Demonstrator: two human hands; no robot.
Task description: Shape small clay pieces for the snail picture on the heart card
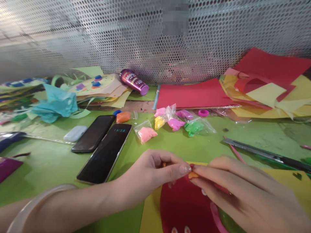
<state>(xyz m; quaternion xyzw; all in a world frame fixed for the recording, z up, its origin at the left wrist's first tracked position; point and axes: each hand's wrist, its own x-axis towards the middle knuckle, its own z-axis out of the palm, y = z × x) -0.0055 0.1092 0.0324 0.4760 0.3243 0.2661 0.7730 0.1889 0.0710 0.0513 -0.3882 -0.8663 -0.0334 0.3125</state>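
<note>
My left hand (157, 170) is closed in a pinch, thumb against forefinger. Facing it, my right hand (239, 184) pinches as well, and the fingertips of both meet at a small lump of orange modelling clay (193, 175). A bit of orange also shows inside the curl of the left fingers. Below them lies a dark red paper shape (179, 204) with small white-ringed dots and a pink strip (217, 216) along its right edge. It rests on a yellow sheet (151, 210), partly hidden by my right hand.
Small bags of coloured clay (147, 134) lie beyond my hands. Two phones (104, 158) and a white earbud case (75, 133) are at left. A box cutter (257, 152) lies at right. Red paper (194, 94), a purple cup (133, 82) and paper scraps line the perforated metal panel (136, 38).
</note>
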